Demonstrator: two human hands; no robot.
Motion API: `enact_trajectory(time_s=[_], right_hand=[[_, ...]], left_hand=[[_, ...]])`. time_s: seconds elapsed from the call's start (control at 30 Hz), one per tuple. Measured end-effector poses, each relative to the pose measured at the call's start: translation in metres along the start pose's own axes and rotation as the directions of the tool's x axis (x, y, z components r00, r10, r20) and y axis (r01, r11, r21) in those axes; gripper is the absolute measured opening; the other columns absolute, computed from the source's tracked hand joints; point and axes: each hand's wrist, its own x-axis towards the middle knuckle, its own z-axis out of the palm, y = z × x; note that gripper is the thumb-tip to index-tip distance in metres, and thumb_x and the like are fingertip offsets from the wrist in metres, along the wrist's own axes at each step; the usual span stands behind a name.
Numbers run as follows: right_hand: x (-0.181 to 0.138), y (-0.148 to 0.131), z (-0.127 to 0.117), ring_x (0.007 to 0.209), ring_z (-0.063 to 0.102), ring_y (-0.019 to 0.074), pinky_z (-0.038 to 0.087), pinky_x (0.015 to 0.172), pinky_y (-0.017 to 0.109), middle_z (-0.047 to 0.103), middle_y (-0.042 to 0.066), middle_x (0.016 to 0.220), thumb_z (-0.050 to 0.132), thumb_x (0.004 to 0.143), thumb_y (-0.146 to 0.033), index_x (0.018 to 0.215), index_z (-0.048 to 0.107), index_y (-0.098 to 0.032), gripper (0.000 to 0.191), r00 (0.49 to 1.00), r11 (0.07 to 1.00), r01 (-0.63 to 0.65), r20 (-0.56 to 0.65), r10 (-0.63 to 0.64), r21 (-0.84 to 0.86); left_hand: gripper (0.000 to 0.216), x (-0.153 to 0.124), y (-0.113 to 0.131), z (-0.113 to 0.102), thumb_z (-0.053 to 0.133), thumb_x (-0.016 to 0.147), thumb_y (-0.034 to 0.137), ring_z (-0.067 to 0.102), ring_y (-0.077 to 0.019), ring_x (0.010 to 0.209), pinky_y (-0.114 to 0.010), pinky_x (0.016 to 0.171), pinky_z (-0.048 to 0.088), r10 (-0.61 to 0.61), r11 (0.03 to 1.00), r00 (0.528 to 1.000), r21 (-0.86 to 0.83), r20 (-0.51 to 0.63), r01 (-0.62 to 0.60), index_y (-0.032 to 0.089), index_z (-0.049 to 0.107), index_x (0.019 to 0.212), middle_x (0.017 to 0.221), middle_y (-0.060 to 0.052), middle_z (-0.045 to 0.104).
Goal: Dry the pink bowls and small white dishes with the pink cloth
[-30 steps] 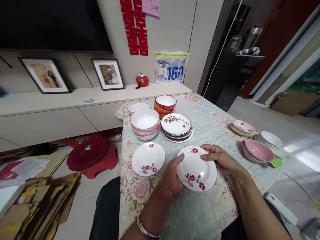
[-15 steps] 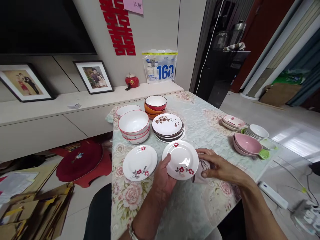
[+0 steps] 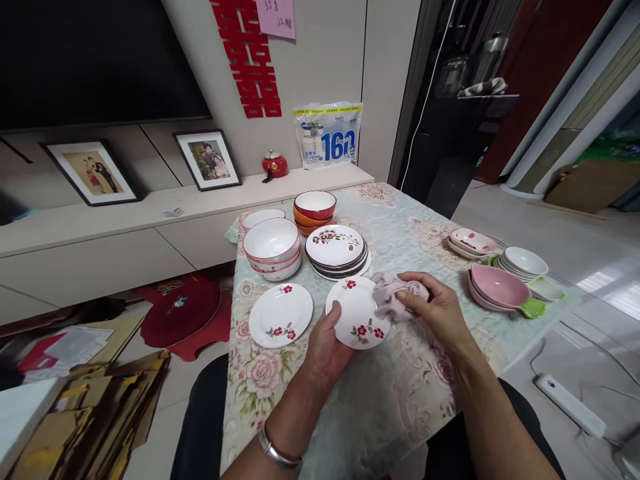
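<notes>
My left hand [image 3: 327,343] grips a white plate [image 3: 354,313] with red flowers by its lower left edge, thumb on top, holding it above the table. In my right hand [image 3: 430,303] is a bunched pale pink cloth [image 3: 395,298], pressed over the right edge of that plate. A matching flowered plate [image 3: 281,315] lies to the left on the tablecloth. Behind the held plate stands a stack of brown-flowered plates [image 3: 335,247]. The plate's underside and the fingers below it are hidden.
Red-rimmed bowls [image 3: 273,241] stand stacked at the back left, with red and orange bowls [image 3: 315,205] behind. Pink dishes [image 3: 500,288] and small white bowls [image 3: 525,261] sit at the table's right. A flowered tablecloth [image 3: 270,380] covers the table. Flattened cardboard [image 3: 110,407] lies on the floor.
My right hand has brought the cloth up from beside the plate onto its right edge. The left hand still holds the plate. The view has shifted slightly left.
</notes>
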Motion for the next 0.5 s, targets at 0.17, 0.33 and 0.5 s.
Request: enact_trajectory(time_s=[0.17,0.33,0.5], right_hand=[[0.000,0.009,0.019,0.099,0.062,0.0266,0.049,0.088,0.039,0.066,0.010,0.103,0.065,0.083,-0.030,0.114,0.069,-0.019,0.033,0.970,0.862,0.244,0.099,-0.223,-0.444],[-0.003,0.007,0.034,0.093,0.063,0.0254,0.050,0.082,0.037,0.061,0.010,0.099,0.060,0.087,-0.024,0.113,0.068,-0.018,0.028,0.973,0.769,0.229,0.159,-0.166,-0.597],[-0.012,-0.011,0.053,0.099,0.063,0.0210,0.050,0.085,0.032,0.064,0.006,0.106,0.064,0.085,-0.019,0.111,0.067,-0.023,0.027,0.872,0.844,0.410,0.420,-0.251,-0.345]], left_hand=[[0.049,0.010,-0.010,0.005,0.043,0.099,0.038,0.066,-0.0310,0.115,-0.052,0.106,0.045,-0.058,0.998,0.998,-0.008,-0.015,0.058,0.015,0.048,0.143,0.127,-0.017,0.068],[0.049,0.015,-0.013,0.003,0.047,0.098,0.040,0.066,-0.0301,0.115,-0.049,0.103,0.047,-0.034,0.999,0.999,0.032,0.022,0.034,0.014,0.050,0.140,0.122,-0.017,0.070],[0.053,0.012,-0.007,0.001,0.039,0.100,0.047,0.065,-0.0295,0.115,-0.043,0.103,0.048,-0.104,0.995,0.990,0.016,0.094,0.103,0.007,0.058,0.130,0.121,-0.020,0.070]])
